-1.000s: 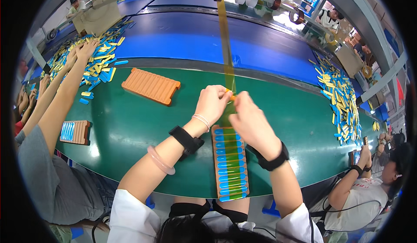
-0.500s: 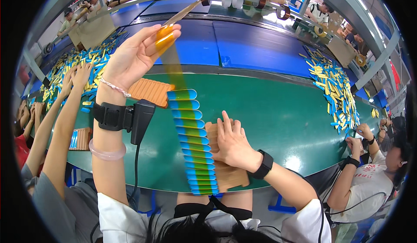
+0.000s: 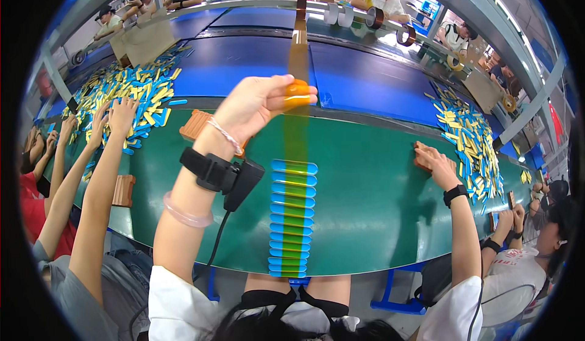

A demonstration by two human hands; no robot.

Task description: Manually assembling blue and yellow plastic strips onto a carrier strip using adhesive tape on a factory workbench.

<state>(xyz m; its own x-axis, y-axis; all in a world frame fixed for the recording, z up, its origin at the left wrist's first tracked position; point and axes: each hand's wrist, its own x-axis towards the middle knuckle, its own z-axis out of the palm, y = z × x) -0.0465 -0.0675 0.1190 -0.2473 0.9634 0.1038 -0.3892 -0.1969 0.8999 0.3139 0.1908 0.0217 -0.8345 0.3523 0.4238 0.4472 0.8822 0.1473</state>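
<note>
Left hand point(image 3: 259, 99): raised, fingers curled on the amber tape point(image 3: 297, 137), which crosses them and tints them orange.
Right hand point(image 3: 439, 163): well apart from the left, at the far right, gripping a brown grooved block point(image 3: 420, 157); we cannot make out the thumb.
Strip row: we see blue strips point(image 3: 276, 218) side by side beneath the tape, near and central, reaching the near edge of the green surface point(image 3: 372, 219); whether all lie flat or some hang, we cannot tell.
Tape tension: we judge an even, straight pull best; a jerk or twist could skew the strips or peel them loose.
Strip alignment: we would keep the strips parallel and the tape along their middles, guarding against stray sticking to the surface.
Block handling: we would keep the block level and its grooves free of loose pieces.
Tape roll point(image 3: 301, 4): on the metal rail point(image 3: 262, 3) at the far side; from it the tape runs across the blue belt point(image 3: 256, 51).
Right heap point(image 3: 469, 137): blue and yellow pieces just beside the block, leaving little room there.
Left heap point(image 3: 131, 88): similar pieces, with a co-worker's hands point(image 3: 123, 115) at its near side.
Second block point(image 3: 195, 124): partly hidden behind our left forearm.
Black cable point(image 3: 216, 240): hanging from the left wrist, left of the strips; we judge it could snag.
</note>
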